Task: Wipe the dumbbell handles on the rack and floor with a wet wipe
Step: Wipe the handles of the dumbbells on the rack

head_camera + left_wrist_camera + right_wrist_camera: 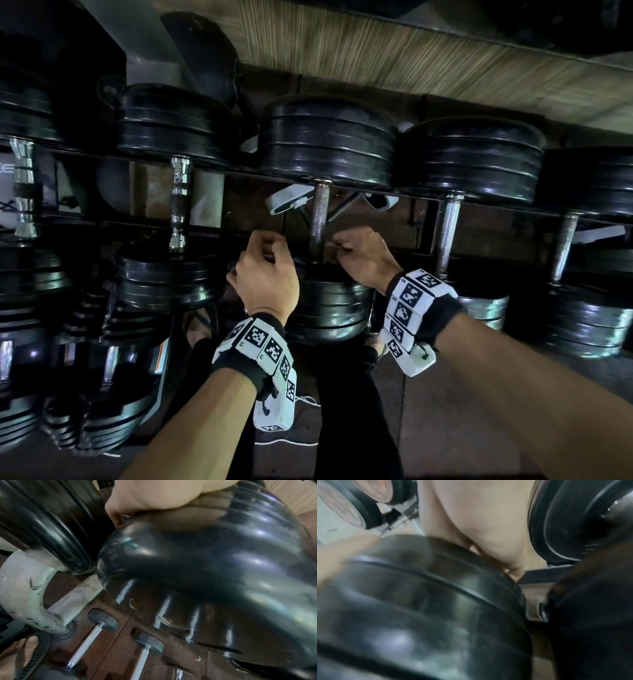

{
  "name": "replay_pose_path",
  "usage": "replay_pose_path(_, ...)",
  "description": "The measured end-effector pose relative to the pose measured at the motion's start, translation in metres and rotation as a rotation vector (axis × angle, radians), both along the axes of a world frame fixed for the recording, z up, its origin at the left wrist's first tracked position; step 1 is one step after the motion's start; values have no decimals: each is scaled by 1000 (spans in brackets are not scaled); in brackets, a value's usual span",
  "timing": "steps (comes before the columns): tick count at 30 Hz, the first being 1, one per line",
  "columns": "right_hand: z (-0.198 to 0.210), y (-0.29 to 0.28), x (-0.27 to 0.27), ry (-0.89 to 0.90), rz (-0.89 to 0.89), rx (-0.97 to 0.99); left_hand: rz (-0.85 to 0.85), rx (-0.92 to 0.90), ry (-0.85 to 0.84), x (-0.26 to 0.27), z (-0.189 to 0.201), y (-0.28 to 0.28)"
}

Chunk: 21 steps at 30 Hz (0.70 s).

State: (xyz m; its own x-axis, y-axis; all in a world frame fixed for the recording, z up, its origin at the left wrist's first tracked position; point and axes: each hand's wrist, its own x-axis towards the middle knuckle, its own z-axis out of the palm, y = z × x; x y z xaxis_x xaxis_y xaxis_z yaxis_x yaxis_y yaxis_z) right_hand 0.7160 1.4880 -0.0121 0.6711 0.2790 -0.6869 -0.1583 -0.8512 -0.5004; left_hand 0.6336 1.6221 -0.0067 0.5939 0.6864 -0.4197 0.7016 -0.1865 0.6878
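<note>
Head view alone shows left hand (265, 270) and right hand (359, 255), fingers curled, flanking the racked dumbbell's handle (319, 214); wrist views blur, wipe and grip indiscernible.

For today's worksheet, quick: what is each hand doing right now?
Left hand: fingers curled, contents hidden.
Right hand: fingers curled beside the dumbbell handle, contents unclear.
</note>
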Motion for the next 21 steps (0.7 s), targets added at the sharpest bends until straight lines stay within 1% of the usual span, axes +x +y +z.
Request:
replay_pose_path(2,-3,2,4,0,-55,34,-4,-4,-2,0,0,0)
replay_pose_path(4,-12,8,12,-27,-201,83,-2,0,-3,0,1,0)
replay_pose_path(5,-14,11,15,-41,-240,93,-1,2,-3,1,2,0)
replay_pose_path(7,-15,10,13,-34,-190,78,-3,0,2,0,1,0)
replay_pose_path(9,-13,3,3,17,-113,50,0,-2,4,0,1,0)
replay_pose_path(11,-9,-1,-6,78,-127,69,1,-3,3,0,2,1)
replay_pose_path(12,-9,0,-5,69,-160,89,1,-2,1,0,2,1)
replay_pose_path(13,-8,3,-1,27,-209,98,-1,-1,0,0,2,1)
replay_pose_path(15,0,14,16,-130,-282,103,1,2,-6,1,2,1)
replay_pose_path(17,7,26,32,-290,-248,65,7,0,-6,0,1,1)
replay_pose_path(19,7,30,32,-325,-220,48,11,-2,-8,-1,0,0)
replay_pose_path(21,4,24,18,-306,-177,39,12,-2,-15,0,-1,1)
